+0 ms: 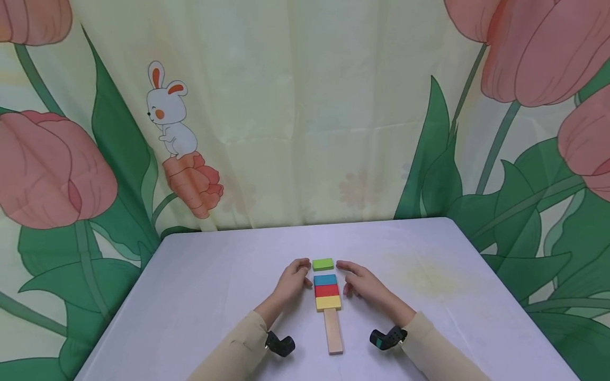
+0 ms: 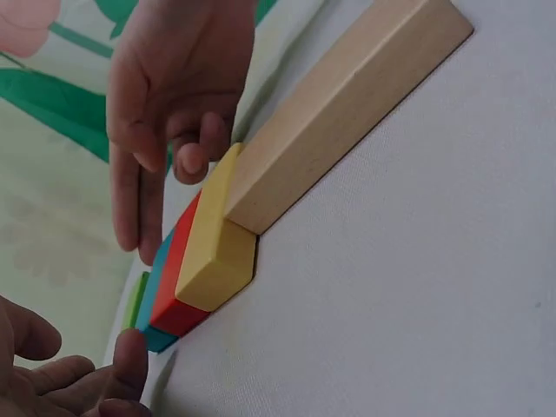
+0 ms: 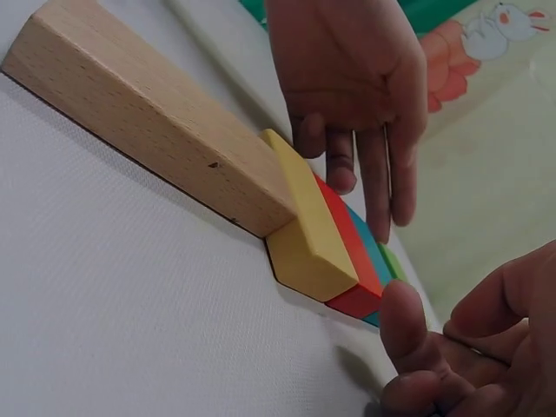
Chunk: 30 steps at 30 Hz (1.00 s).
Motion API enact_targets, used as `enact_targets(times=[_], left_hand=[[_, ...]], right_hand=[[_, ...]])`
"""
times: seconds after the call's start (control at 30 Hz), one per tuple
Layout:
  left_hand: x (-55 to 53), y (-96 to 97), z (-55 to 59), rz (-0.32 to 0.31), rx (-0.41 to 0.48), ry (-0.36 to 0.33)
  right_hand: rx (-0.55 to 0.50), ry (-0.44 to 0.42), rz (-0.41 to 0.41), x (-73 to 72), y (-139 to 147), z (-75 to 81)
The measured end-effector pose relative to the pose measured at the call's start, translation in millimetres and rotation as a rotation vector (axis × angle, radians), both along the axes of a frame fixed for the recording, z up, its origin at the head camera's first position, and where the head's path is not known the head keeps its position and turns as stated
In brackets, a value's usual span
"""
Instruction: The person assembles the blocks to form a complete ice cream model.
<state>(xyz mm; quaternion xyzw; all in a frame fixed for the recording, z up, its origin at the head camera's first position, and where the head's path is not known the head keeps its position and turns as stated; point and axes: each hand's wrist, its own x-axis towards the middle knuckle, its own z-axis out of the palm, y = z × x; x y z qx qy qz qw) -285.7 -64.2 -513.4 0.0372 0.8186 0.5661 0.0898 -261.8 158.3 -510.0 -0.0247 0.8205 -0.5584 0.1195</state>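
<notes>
A row of flat blocks runs away from the near side of the table. Nearest is a long plain wooden block [image 1: 333, 332], its end against a yellow block [image 1: 328, 303]. A red block [image 1: 326, 290] and a blue block [image 1: 325, 280] adjoin the yellow one. Farther on, across a small gap, lies a green block [image 1: 323, 264]. My left hand [image 1: 292, 278] is at the row's left, fingertips close to the green block; contact is hard to tell. On the right, my right hand [image 1: 366, 283] points its fingers toward the same block, slightly apart from it. Neither hand grips anything.
The blocks lie on a white-covered table [image 1: 229, 280]. A printed curtain [image 1: 305, 116] with tulips and a rabbit hangs behind its far edge. Each wrist wears a small black camera, the left one [image 1: 280, 344] and the right one [image 1: 388, 337].
</notes>
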Motion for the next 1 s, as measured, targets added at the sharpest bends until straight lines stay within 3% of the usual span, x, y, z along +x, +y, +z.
enact_targets(times=[0.47,1.0], left_hand=[[7.7,3.0,-0.7,-0.011,0.023,-0.021],[18.6,-1.0,3.3,-0.036,-0.013,-0.035]], right_hand=[[-0.027,-0.042,0.032,-1.2,-6,-6.8],[-0.031,-0.067,0.029,9.0,-4,-3.7]])
